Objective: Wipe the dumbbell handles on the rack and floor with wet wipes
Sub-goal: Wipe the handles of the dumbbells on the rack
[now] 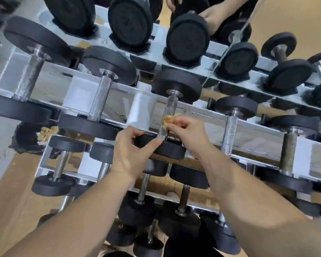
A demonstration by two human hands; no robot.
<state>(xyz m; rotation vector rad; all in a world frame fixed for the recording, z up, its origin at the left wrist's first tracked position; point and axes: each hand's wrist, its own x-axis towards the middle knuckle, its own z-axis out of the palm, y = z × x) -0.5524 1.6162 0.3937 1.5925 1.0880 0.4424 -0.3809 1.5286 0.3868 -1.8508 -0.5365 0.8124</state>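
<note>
Pinching crumpled yellowish wipe point(167, 120), right hand point(187, 132) is touching knurled steel handle point(170, 106) from its right. Handle is running front-to-back across silver rack point(252, 129); left hand point(132, 153) is gripping near black head point(168, 149).

1. Open gaps flank the middle handle point(170, 106), toward the left handle point(100, 101) and right handle point(229, 132).
2. Far head point(176, 84) and near head point(174, 151) cap its ends (no way through lengthwise).
3. A white rack plate point(137, 115) sits in the left gap.
</note>
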